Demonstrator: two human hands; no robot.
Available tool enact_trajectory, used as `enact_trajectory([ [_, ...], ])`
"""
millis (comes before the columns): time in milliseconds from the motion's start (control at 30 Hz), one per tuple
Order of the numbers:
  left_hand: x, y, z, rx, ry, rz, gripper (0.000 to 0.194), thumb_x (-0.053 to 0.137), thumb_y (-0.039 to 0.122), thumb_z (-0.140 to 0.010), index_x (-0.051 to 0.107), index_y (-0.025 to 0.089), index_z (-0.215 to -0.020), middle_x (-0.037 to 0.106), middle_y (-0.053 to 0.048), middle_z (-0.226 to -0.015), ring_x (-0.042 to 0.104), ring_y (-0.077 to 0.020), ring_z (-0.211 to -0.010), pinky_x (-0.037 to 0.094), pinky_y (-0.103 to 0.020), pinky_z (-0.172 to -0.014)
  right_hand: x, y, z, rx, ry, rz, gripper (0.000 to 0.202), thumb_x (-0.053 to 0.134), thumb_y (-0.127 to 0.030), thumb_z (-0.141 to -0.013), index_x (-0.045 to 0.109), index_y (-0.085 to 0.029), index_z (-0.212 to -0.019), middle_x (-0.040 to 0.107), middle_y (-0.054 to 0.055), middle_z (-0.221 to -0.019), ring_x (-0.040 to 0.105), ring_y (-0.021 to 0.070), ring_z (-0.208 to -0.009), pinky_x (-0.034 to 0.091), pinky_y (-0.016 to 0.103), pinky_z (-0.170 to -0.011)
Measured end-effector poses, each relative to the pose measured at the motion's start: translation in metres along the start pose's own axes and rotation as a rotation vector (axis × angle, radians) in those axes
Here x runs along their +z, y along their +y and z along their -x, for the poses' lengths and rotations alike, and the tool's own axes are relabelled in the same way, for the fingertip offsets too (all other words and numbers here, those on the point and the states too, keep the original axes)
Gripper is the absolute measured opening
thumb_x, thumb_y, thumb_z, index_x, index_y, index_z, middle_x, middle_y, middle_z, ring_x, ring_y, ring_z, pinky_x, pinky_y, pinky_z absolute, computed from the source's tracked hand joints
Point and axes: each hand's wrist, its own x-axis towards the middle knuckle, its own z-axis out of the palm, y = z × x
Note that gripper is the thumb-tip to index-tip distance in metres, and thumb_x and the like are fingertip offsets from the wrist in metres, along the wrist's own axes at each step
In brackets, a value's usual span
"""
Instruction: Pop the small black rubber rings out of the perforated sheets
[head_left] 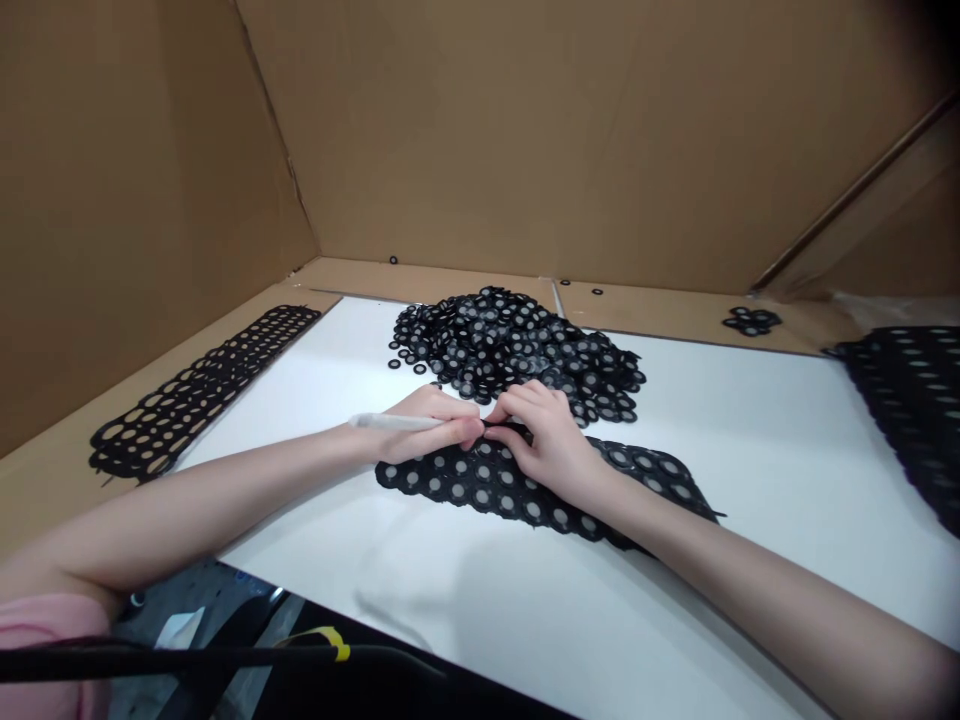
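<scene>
My left hand (439, 425) is closed around a slim white pen-like tool (397, 422), its back end pointing left and its tip hidden by the fingers. My right hand (544, 435) is closed in a pinch right beside the left fingertips; a small dark bit shows there, too covered to name. Both hands are over the far edge of a black sheet (484, 497) with rows of round pale-centred spots, lying on the white board. Just beyond the hands rises a heap of small black rings (510, 340) with pale centres.
A black sheet with open holes (210, 390) lies at the left. Another black perforated sheet (911, 400) sits at the far right. A small cluster of rings (751, 321) is at the back right. Cardboard walls (480, 130) enclose the white board (757, 440). A black cable (225, 658) crosses the lower left.
</scene>
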Motion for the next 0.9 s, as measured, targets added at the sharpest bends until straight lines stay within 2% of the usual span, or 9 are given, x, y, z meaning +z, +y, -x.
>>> enact_trajectory([
  [200, 0.0004, 0.0029, -0.0027, -0.009, -0.063, -0.070, 0.041, 0.033, 0.033, -0.098, 0.044, 0.016, -0.062, 0.047, 0.003, -0.058, 0.043, -0.0090, -0.054, 0.034, -0.023, -0.059, 0.0002, -0.0004, -0.0013, -0.014, -0.013, 0.003, 0.013, 0.052, -0.017, -0.088, 0.051, -0.020, -0.075, 0.060, 0.002, -0.080, 0.049, 0.0199, -0.086, 0.030, 0.034, -0.076],
  [667, -0.0018, 0.0029, -0.0075, -0.038, -0.126, -0.017, 0.044, 0.035, 0.034, -0.097, 0.042, 0.015, -0.058, 0.042, 0.003, -0.053, 0.040, -0.0079, -0.051, 0.032, -0.024, -0.056, -0.0007, -0.0023, -0.0017, 0.009, -0.027, -0.014, 0.014, 0.051, -0.012, -0.086, 0.049, -0.019, -0.073, 0.059, 0.002, -0.081, 0.049, 0.0205, -0.088, 0.030, 0.036, -0.078],
  [767, -0.0024, 0.0028, -0.0059, -0.066, -0.121, -0.013, 0.044, 0.038, 0.036, -0.096, 0.041, 0.015, -0.057, 0.038, 0.004, -0.051, 0.036, -0.0076, -0.049, 0.029, -0.024, -0.053, 0.0000, -0.0010, -0.0011, 0.005, -0.020, -0.008, 0.014, 0.051, -0.012, -0.085, 0.049, -0.019, -0.073, 0.059, 0.002, -0.081, 0.049, 0.0201, -0.088, 0.030, 0.036, -0.079],
  [833, -0.0024, 0.0014, -0.0040, -0.098, -0.096, 0.054, 0.043, 0.045, 0.040, -0.092, 0.044, 0.015, -0.057, 0.039, 0.004, -0.053, 0.037, -0.0077, -0.051, 0.028, -0.024, -0.052, 0.0002, -0.0004, -0.0009, 0.006, -0.016, -0.004, 0.013, 0.052, -0.013, -0.085, 0.049, -0.020, -0.074, 0.060, 0.002, -0.081, 0.050, 0.0201, -0.088, 0.030, 0.036, -0.079],
  [900, -0.0014, -0.0012, -0.0025, -0.107, -0.050, 0.170, 0.045, 0.047, 0.048, -0.090, 0.054, 0.014, -0.062, 0.044, 0.002, -0.055, 0.041, -0.0092, -0.055, 0.030, -0.024, -0.054, 0.0001, -0.0004, -0.0009, 0.012, -0.011, -0.004, 0.012, 0.054, -0.013, -0.085, 0.050, -0.020, -0.075, 0.061, 0.002, -0.081, 0.050, 0.0201, -0.089, 0.030, 0.036, -0.079],
])
